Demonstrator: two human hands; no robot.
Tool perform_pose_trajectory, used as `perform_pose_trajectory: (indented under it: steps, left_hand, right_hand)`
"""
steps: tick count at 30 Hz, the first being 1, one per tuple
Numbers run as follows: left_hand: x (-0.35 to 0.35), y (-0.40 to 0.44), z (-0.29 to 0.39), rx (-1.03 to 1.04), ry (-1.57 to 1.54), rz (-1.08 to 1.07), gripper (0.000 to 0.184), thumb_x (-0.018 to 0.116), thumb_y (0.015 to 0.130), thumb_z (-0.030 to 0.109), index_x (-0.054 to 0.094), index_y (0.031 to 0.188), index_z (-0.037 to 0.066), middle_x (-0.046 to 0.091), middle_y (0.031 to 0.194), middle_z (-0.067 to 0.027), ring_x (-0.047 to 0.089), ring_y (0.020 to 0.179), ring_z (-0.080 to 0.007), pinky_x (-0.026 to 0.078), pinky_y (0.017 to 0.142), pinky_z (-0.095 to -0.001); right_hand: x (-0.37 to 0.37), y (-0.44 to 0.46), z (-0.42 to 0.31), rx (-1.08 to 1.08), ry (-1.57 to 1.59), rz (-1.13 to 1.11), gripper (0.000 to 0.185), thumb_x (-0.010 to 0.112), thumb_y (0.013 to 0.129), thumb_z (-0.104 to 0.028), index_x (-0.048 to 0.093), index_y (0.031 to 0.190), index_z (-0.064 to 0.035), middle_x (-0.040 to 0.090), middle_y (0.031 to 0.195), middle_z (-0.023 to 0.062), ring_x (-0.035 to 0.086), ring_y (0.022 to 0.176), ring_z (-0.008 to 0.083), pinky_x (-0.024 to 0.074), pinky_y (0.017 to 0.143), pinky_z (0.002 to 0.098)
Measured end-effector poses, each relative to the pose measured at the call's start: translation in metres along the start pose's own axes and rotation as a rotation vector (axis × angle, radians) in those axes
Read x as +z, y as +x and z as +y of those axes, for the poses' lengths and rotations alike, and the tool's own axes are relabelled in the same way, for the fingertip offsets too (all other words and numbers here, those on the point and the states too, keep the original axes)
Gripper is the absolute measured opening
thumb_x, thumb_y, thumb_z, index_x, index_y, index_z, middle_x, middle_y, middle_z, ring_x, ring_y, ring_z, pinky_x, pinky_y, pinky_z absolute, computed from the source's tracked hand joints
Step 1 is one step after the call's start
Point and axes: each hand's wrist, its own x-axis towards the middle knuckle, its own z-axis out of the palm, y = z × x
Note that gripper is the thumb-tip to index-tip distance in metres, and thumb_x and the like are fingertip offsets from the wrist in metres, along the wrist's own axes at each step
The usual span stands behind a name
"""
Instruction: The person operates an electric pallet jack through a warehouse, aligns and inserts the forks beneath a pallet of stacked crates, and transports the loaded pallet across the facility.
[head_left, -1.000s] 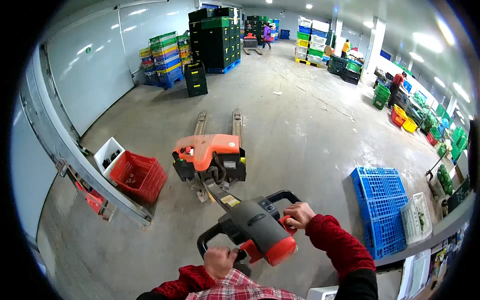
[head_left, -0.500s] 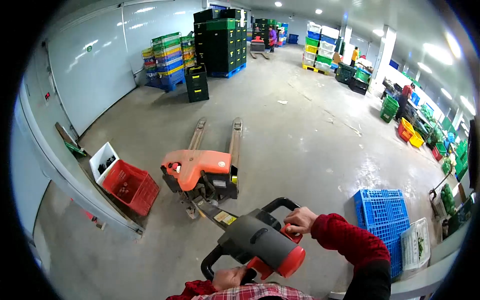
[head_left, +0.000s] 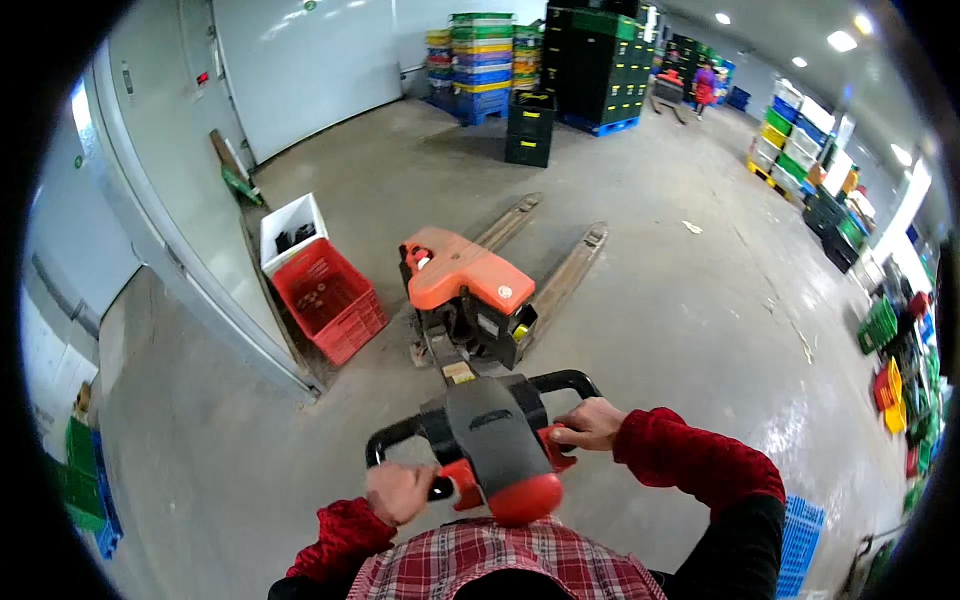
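Note:
Both my hands grip the tiller handle (head_left: pixel 487 425) of an electric pallet jack (head_left: pixel 470 275) with an orange cover. My left hand (head_left: pixel 401 490) is wrapped round the left grip beside a red control. On the right grip my right hand (head_left: pixel 592 424) is closed, its thumb near the other red control. The rounded red end of the handle is close to my plaid front. Two forks (head_left: pixel 568 275) point away from me to the upper right, with nothing on them.
A red crate (head_left: pixel 330 300) and a white box (head_left: pixel 291 232) stand left, by the door frame. Ahead are a black crate (head_left: pixel 530 128) and tall crate stacks (head_left: pixel 482 65). A distant person (head_left: pixel 704 88) stands near another pallet jack. Blue plastic pallet (head_left: pixel 801 545) lies at lower right.
The view has swung left, and the scene has shifted right. The handle has straightened towards my body, my left hand shows more fully, and the forks now angle to the right.

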Motion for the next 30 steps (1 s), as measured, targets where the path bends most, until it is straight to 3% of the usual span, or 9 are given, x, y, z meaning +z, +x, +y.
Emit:
perform_pose_trajectory:
  steps: [1,2,5,13,15,21,26,27,30]
  left_hand:
    - [0.005,0.001,-0.005,-0.074,0.034,0.040,0.029,0.044,0.093,0.028,0.065,0.088,0.009,0.064,0.067,-0.0159,0.063,0.062,-0.0367,0.050,0.057,-0.0468]
    - [0.002,0.002,-0.008,-0.230,-0.151,0.114,0.038,0.041,0.096,0.029,0.063,0.075,0.006,0.061,0.065,-0.0177,0.061,0.063,-0.0387,0.048,0.060,-0.0480]
    - [-0.011,0.036,-0.040,-0.403,-0.252,0.263,0.047,0.038,0.098,0.032,0.060,0.068,0.005,0.060,0.064,-0.0190,0.059,0.064,-0.0405,0.046,0.065,-0.0479]
    - [-0.055,0.114,-0.135,-0.377,-0.165,0.362,0.041,0.043,0.097,0.030,0.063,0.071,0.005,0.061,0.065,-0.0173,0.058,0.065,-0.0387,0.044,0.067,-0.0467]
    - [-0.069,0.142,-0.162,-0.323,-0.201,0.453,0.039,0.047,0.096,0.028,0.062,0.068,0.005,0.061,0.065,-0.0163,0.059,0.064,-0.0372,0.044,0.066,-0.0458]
    - [-0.052,0.153,-0.199,-0.352,-0.179,0.412,0.040,0.049,0.095,0.030,0.068,0.072,0.003,0.064,0.072,-0.0195,0.062,0.070,-0.0371,0.046,0.067,-0.0457]
    - [-0.064,0.165,-0.231,-0.432,-0.132,0.524,0.049,0.048,0.095,0.032,0.059,0.061,-0.001,0.056,0.061,-0.0211,0.057,0.062,-0.0396,0.042,0.063,-0.0472]
    - [-0.074,0.160,-0.232,-0.359,-0.238,0.543,0.050,0.047,0.096,0.032,0.058,0.060,-0.002,0.054,0.059,-0.0211,0.055,0.060,-0.0396,0.040,0.061,-0.0476]
    - [-0.060,0.163,-0.260,-0.352,-0.178,0.603,0.052,0.045,0.097,0.032,0.058,0.060,-0.002,0.054,0.058,-0.0220,0.053,0.058,-0.0407,0.038,0.058,-0.0480]
  right_hand:
    - [0.004,0.012,0.008,0.046,-0.006,-0.086,0.066,0.034,0.095,-0.061,0.069,0.090,-0.0054,0.062,0.069,0.0208,0.060,0.066,0.0388,0.0470,0.062,0.0462]
    - [0.007,0.024,0.011,0.017,-0.023,-0.069,0.066,0.034,0.095,-0.061,0.068,0.089,-0.0051,0.061,0.068,0.0211,0.060,0.065,0.0389,0.0467,0.062,0.0463]
    - [-0.011,0.080,0.021,-0.055,-0.038,-0.003,0.066,0.034,0.095,-0.061,0.068,0.086,-0.0047,0.059,0.066,0.0218,0.059,0.063,0.0391,0.0458,0.060,0.0466]
    - [-0.075,0.195,0.035,0.015,-0.054,-0.031,0.069,0.032,0.094,-0.063,0.070,0.090,-0.0060,0.058,0.068,0.0257,0.060,0.069,0.0426,0.0454,0.064,0.0495]
    - [-0.085,0.227,0.049,0.038,0.052,-0.043,0.072,0.030,0.094,-0.066,0.070,0.091,-0.0063,0.059,0.068,0.0241,0.060,0.069,0.0424,0.0454,0.065,0.0497]
    - [-0.082,0.246,0.034,0.085,0.119,-0.113,0.078,0.026,0.091,-0.072,0.070,0.094,-0.0080,0.061,0.069,0.0182,0.061,0.069,0.0378,0.0454,0.064,0.0472]
    - [-0.078,0.266,0.020,0.112,0.167,-0.045,0.086,0.026,0.087,-0.078,0.065,0.076,-0.0019,0.057,0.062,0.0156,0.057,0.059,0.0335,0.0425,0.058,0.0452]
    - [-0.074,0.270,0.022,0.101,0.159,-0.041,0.087,0.026,0.087,-0.078,0.064,0.073,-0.0007,0.055,0.060,0.0156,0.056,0.057,0.0329,0.0416,0.057,0.0452]
    - [-0.068,0.280,0.017,0.097,0.237,-0.038,0.093,0.023,0.085,-0.082,0.057,0.059,0.0012,0.048,0.052,0.0124,0.050,0.050,0.0278,0.0388,0.050,0.0441]
